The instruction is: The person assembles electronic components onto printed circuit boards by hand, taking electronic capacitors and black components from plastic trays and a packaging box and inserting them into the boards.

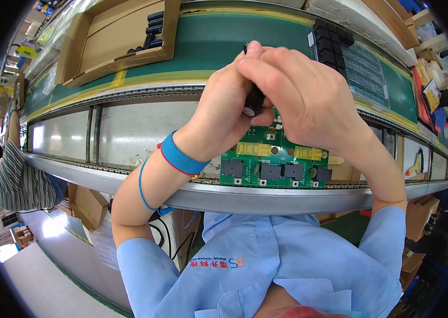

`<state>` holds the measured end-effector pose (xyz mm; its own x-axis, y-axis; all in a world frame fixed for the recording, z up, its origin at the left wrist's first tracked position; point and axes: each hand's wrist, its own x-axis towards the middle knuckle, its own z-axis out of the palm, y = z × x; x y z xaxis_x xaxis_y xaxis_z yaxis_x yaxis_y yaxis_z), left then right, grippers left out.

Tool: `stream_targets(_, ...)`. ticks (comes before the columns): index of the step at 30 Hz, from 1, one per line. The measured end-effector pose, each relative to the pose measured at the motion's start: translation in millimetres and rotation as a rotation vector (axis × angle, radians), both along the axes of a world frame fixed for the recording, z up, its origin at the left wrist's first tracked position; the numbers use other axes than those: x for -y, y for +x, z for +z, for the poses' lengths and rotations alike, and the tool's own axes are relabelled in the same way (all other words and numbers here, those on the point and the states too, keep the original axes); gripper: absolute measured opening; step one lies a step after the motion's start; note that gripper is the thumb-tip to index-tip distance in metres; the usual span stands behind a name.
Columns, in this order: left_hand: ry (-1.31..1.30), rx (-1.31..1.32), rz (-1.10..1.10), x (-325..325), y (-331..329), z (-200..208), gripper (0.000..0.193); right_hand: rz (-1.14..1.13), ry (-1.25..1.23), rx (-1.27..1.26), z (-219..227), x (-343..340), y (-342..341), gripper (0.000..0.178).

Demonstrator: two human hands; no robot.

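Both hands meet above a green circuit board that sits across the conveyor rails. Between them is a black cylindrical capacitor, tilted, with its round grey end toward me. My left hand, wearing a blue wristband, is closed around its left side. Curled over it from the right are the fingers of my right hand, also closed on it. A small dark tip shows above the fingertips; the rest is hidden by the hands. Black relay-like blocks and yellow parts stand on the board's near half.
An open cardboard box with several black capacitors stands on the green belt at far left. Black blocks and a clear compartment tray lie at far right. A metal rail runs in front of me. Another person's striped sleeve shows at left.
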<state>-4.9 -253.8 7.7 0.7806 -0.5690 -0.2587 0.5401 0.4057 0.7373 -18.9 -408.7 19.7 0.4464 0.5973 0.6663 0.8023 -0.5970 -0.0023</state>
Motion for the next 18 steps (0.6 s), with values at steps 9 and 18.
stream_targets(9,-0.009,-0.021,-0.127,-24.4,10.4,-12.6,0.038,0.012,0.515,-0.993,6.3,54.0,-15.7,0.016)
stream_targets(18,0.047,-0.011,-0.152,-40.1,6.4,-16.9,0.049,-0.199,0.568,-1.488,-13.0,66.6,-24.8,0.017)
